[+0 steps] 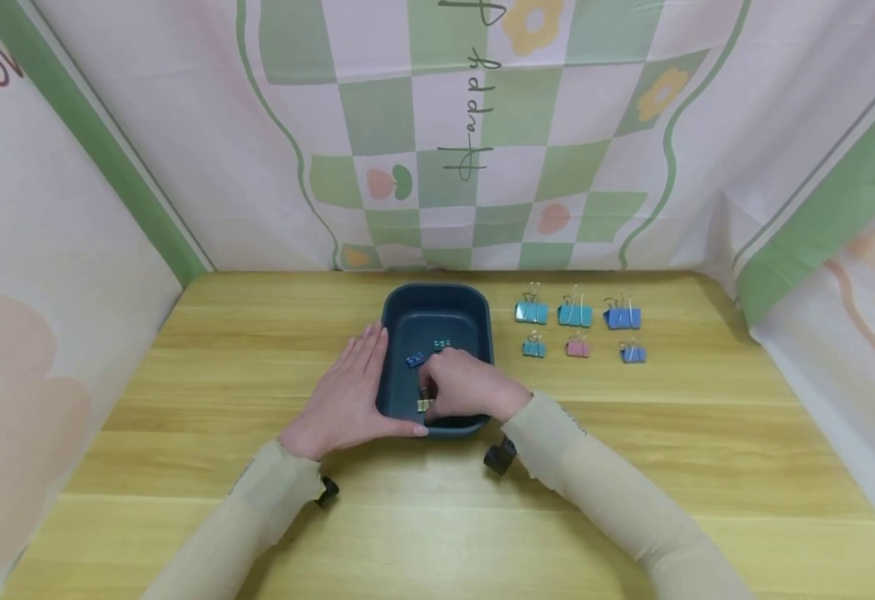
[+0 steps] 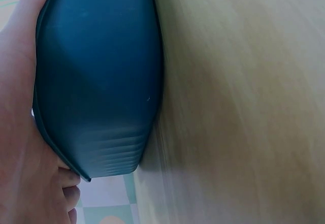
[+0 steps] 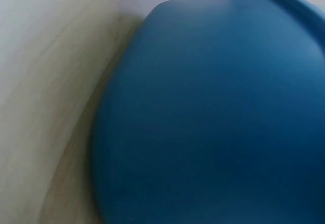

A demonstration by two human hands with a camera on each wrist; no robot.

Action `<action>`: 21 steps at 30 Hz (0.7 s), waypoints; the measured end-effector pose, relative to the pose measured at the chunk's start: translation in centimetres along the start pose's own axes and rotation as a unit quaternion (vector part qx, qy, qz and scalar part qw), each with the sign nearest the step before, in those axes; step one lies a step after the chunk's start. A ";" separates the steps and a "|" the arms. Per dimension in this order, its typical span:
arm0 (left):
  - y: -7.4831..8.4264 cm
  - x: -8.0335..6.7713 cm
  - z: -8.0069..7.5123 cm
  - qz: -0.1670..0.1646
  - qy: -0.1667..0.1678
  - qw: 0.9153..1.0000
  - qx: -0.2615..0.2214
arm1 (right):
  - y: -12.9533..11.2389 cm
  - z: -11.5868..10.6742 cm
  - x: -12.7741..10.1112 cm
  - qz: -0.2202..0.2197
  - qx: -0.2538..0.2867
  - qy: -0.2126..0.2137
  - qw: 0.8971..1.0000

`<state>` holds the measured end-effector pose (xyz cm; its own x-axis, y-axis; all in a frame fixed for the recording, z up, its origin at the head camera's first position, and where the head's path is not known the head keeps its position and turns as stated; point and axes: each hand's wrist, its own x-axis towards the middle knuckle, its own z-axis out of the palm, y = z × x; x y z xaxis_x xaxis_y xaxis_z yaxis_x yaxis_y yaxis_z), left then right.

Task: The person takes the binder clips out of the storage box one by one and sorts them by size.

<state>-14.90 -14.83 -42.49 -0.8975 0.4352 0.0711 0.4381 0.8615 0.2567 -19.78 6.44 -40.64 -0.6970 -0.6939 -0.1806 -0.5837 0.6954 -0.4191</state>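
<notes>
Yellow clip [image 1: 424,406]: in the tray [image 1: 437,302]; likely light, stiff, springy, best pinched by its body.
Right hand [image 1: 467,385]: fingers bent beside it; cannot tell if the grip is clamped.
Left hand [image 1: 351,392]: thumb and fingers apart, along the rim.
Six clips [image 1: 575,316]: right, on the surface [image 1: 437,517].

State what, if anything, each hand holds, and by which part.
The left hand rests along the left and near rim of the bin, not gripping. Whether the right hand, inside it, holds anything cannot be told.
</notes>
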 end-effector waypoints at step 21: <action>0.1 0.0 -0.1 -0.001 -0.001 1.000 -0.004 | 0.4 0.4 0.0 -0.017 -0.004 0.043 0.999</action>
<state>-14.82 -14.80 -42.36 -0.8979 0.4350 0.0683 0.4367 0.8598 0.2646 -19.84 6.68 -41.20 -0.7096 -0.6990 -0.0887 -0.6110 0.6732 -0.4166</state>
